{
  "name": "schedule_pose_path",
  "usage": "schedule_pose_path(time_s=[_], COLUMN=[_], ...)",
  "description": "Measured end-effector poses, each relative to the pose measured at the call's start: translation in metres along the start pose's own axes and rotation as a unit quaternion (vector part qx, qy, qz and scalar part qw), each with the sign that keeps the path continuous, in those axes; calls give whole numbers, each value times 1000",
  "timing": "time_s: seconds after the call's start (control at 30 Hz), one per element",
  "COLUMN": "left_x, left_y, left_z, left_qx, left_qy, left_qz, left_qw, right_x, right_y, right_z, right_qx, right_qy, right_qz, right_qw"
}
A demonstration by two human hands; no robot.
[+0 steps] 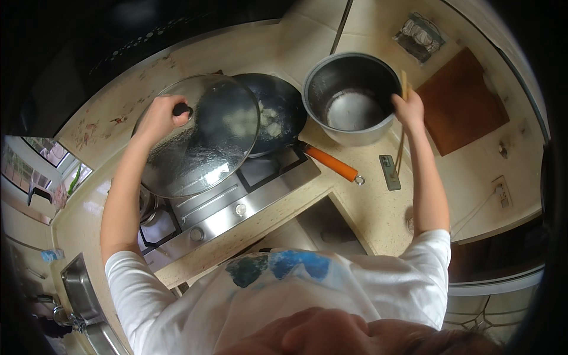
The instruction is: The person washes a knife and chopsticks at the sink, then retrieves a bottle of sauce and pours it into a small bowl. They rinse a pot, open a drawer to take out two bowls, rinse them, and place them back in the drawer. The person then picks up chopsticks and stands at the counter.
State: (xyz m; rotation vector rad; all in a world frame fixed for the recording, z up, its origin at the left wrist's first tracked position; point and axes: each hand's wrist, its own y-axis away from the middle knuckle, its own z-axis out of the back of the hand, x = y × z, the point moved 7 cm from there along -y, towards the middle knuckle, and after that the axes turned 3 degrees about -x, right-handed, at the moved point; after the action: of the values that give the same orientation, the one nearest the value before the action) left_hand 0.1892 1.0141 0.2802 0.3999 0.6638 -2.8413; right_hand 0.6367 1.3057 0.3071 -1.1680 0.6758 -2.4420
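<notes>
My left hand (pixel 165 116) grips the black knob (pixel 181 109) of a glass lid (pixel 199 155). Moisture beads the glass, which is tilted over the left part of a dark wok (pixel 284 93). Pale pieces of food (pixel 271 122) lie in the wok, partly seen through the lid. An orange handle (pixel 330 162) extends from it over the counter. At the right, my right hand (pixel 409 110) holds the rim of a deep grey metal pot (pixel 355 111), together with a pair of wooden chopsticks (pixel 404 82). A little whitish residue shows inside the pot.
Under the wok is a stainless-steel gas hob (pixel 217 217) with knobs at its front. A phone (pixel 389 172) lies on the speckled counter (pixel 355 208). A brown board (pixel 463 102) stands by the right wall, near a socket (pixel 501 193). A steel sink (pixel 82 284) is at lower left.
</notes>
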Motion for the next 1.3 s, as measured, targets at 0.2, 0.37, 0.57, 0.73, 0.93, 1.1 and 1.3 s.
schedule_pose_path(time_s=[0.2, 0.37, 0.57, 0.73, 0.93, 1.1, 1.3], left_x=[-25, -47, -56, -55, -46, -38, -33], left_y=[-55, -95, -119, -128, -130, -133, -138], left_z=[-42, -77, -110, -128, -134, -138, -142], left_qx=[30, 26, 44, 64, 46, 33, 29], left_qy=[-8, 13, 17, 12, 15, 8, 7], left_qz=[-30, -70, -82, -83, -90, -86, -72], left_qw=[999, 997, 996, 994, 995, 996, 997], right_x=[-114, -163, -179, -176, -173, -169, -172], right_y=[89, 186, 285, 332, 342, 329, 318], right_z=[103, 169, 213, 230, 227, 213, 202], right_qx=[-61, -154, -214, -254, -270, -240, -175], right_qy=[-175, -169, -179, -155, -172, -234, -201], right_qz=[-255, -318, -392, -426, -408, -392, -433], right_qw=[949, 920, 876, 854, 855, 857, 861])
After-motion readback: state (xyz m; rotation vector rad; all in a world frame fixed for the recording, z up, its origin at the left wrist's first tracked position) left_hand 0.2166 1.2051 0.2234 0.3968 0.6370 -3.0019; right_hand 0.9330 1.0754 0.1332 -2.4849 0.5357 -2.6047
